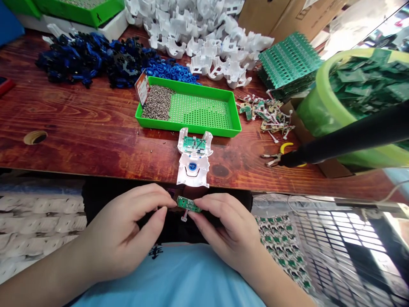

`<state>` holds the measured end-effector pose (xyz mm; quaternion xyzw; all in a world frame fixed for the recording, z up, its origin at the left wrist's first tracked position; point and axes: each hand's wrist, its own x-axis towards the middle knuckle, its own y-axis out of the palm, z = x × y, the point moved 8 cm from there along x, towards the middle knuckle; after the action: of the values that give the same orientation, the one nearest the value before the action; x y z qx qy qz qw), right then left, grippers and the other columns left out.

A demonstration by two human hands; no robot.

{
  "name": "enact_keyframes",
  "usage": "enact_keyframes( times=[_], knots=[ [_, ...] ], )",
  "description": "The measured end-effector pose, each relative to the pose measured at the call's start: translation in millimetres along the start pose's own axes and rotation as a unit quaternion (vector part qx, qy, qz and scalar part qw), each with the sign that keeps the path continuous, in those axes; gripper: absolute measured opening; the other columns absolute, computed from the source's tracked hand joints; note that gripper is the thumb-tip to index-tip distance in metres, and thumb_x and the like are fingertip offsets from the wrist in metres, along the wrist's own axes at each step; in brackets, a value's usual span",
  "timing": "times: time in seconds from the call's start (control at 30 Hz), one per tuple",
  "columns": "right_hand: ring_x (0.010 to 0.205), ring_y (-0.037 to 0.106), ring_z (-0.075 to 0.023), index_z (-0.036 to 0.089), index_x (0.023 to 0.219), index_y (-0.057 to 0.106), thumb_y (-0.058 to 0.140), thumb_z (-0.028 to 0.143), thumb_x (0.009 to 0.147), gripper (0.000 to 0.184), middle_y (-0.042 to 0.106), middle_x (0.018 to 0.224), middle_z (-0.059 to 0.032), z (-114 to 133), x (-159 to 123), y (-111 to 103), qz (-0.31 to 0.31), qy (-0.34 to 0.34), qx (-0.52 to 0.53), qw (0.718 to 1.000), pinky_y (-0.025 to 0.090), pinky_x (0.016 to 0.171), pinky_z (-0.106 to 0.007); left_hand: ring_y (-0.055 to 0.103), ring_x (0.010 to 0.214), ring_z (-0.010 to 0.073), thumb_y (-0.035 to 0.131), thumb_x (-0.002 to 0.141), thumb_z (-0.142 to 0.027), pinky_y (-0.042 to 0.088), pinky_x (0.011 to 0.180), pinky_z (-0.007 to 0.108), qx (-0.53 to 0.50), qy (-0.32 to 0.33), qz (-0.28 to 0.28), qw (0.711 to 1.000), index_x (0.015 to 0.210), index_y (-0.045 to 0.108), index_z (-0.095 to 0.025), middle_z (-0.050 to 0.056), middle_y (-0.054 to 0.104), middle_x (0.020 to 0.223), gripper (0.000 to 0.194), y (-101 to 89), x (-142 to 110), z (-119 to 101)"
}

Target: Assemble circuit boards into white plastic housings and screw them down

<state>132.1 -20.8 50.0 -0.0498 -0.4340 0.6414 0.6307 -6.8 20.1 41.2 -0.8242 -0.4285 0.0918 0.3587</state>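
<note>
Card at green tray: print is too small to read. Cardboard box: markings are illegible. Blue shirt: dark lettering is unreadable.

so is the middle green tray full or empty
Neither, it's part full: screws heap at the left end of the tray, and its perforated base shows across the rest.

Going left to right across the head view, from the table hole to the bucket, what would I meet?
Table hole, left hand, small board, right hand, pliers, bucket.
</note>
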Motion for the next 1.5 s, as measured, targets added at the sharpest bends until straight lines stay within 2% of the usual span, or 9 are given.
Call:
enact_keyframes(
  times=[0.27,0.43,0.53,0.6,0.67,0.83,0.97,1.17,1.5],
  knots=[
    [0.086,0.061,-0.0102,0.014,0.101,0.059,0.068,0.008,0.078,0.025,0.066,0.090,-0.0034,-1,0,-3,-0.003,0.005,-0.001,1.000,0.053,0.077,-0.021,0.063,0.076,0.0131,0.052,0.088,-0.029,0.049,0.067,0.020,0.029,-0.082,0.052,0.995,0.093,0.065,-0.025,-0.002,0.068,0.084,0.015,4.7,-4,19],
    [0.085,0.062,-0.0122,0.017,0.103,0.058,0.067,0.007,0.078,0.028,0.067,0.090,-0.0031,-3,0,-6,-0.004,0.016,0.010,1.000,0.054,0.076,-0.024,0.044,0.048,0.0099,0.049,0.089,-0.027,0.036,0.046,0.023,0.044,-0.056,0.029,0.997,0.050,0.046,-0.020,-0.004,0.042,0.049,0.039,-0.8,-1,15],
    [0.085,0.062,-0.0127,0.019,0.103,0.058,0.067,0.008,0.078,0.030,0.067,0.091,-0.0030,-4,0,-8,-0.008,0.021,0.013,1.000,0.054,0.075,-0.025,0.056,0.062,0.0106,0.054,0.086,-0.025,0.045,0.055,0.019,0.013,-0.068,0.023,0.997,0.078,0.059,-0.022,-0.003,0.057,0.067,0.011,-1.1,-3,17],
    [0.084,0.062,-0.0122,0.019,0.103,0.058,0.067,0.008,0.078,0.029,0.067,0.091,-0.0028,-6,0,-8,-0.006,0.024,0.024,0.999,0.054,0.074,-0.025,0.062,0.084,0.0118,0.054,0.086,-0.023,0.051,0.070,0.018,-0.028,-0.076,0.030,0.996,0.110,0.055,-0.028,-0.002,0.065,0.095,0.025,0.6,-5,18],
    [0.083,0.062,-0.0113,0.019,0.101,0.058,0.068,0.010,0.078,0.026,0.067,0.090,-0.0025,-7,1,-7,0.003,0.025,0.040,0.999,0.054,0.074,-0.024,0.063,0.091,0.0119,0.052,0.088,-0.022,0.052,0.076,0.018,-0.082,-0.086,0.040,0.992,0.116,0.052,-0.033,-0.003,0.066,0.103,0.030,3.0,-7,18],
    [0.084,0.062,-0.0103,0.017,0.098,0.059,0.068,0.011,0.079,0.022,0.067,0.089,-0.0029,-7,4,-5,0.004,0.021,0.052,0.998,0.053,0.076,-0.022,0.065,0.071,0.0115,0.057,0.086,-0.033,0.053,0.061,0.017,-0.204,-0.174,0.054,0.962,0.091,0.062,-0.027,-0.003,0.069,0.080,0.009,9.1,-1,25],
    [0.083,0.063,-0.0105,0.017,0.099,0.058,0.068,0.010,0.078,0.024,0.067,0.087,-0.0025,-3,5,-9,-0.021,0.007,0.047,0.999,0.053,0.076,-0.022,0.062,0.055,0.0125,0.052,0.088,-0.037,0.052,0.054,0.020,-0.286,-0.228,0.177,0.914,0.069,0.063,-0.022,-0.002,0.067,0.057,0.027,31.7,-4,22],
    [0.080,0.063,-0.0104,0.018,0.098,0.060,0.069,0.008,0.077,0.025,0.067,0.087,-0.0019,-5,5,-7,-0.020,0.038,0.160,0.986,0.053,0.073,-0.021,0.070,0.091,0.0196,0.042,0.093,-0.033,0.058,0.079,0.030,-0.456,-0.228,0.110,0.853,0.099,0.073,-0.034,0.002,0.075,0.102,0.031,36.9,-8,26],
    [0.074,0.064,-0.0105,0.019,0.089,0.065,0.073,0.020,0.076,0.015,0.068,0.080,-0.0007,-6,2,15,0.089,0.100,0.271,0.953,0.052,0.069,-0.019,0.067,0.099,0.0214,0.043,0.093,-0.043,0.056,0.085,0.031,-0.327,-0.080,0.017,0.942,0.104,0.071,-0.035,0.001,0.074,0.104,0.031,-2.6,9,1]
  ],
)
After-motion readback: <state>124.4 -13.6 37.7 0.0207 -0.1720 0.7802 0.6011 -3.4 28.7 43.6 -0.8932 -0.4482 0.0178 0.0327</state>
